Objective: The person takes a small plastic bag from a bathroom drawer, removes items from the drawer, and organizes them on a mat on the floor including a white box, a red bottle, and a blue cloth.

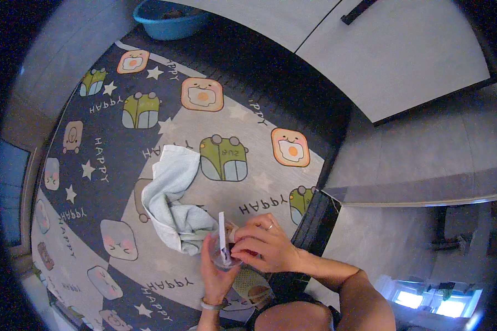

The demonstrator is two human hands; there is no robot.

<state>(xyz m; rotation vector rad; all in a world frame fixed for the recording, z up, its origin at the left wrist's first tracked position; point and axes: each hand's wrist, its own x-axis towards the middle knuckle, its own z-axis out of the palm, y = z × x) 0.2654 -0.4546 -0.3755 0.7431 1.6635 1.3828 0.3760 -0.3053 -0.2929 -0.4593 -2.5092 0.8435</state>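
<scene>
My left hand, with a band at its wrist, holds a small clear container from the side. A flat white strip stands upright out of it. My right hand, wearing a ring, is bent over the container with its fingertips at the opening. Small pale and dark red things show around those fingers, too hidden to name. Just beyond the hands, a crumpled pale towel lies on a printed covering with cartoon toast, bus and star pictures.
A blue plastic basin stands at the far edge on a dark surface. White cabinet doors with a dark handle rise at the upper right. A dark edge runs close to my right hand.
</scene>
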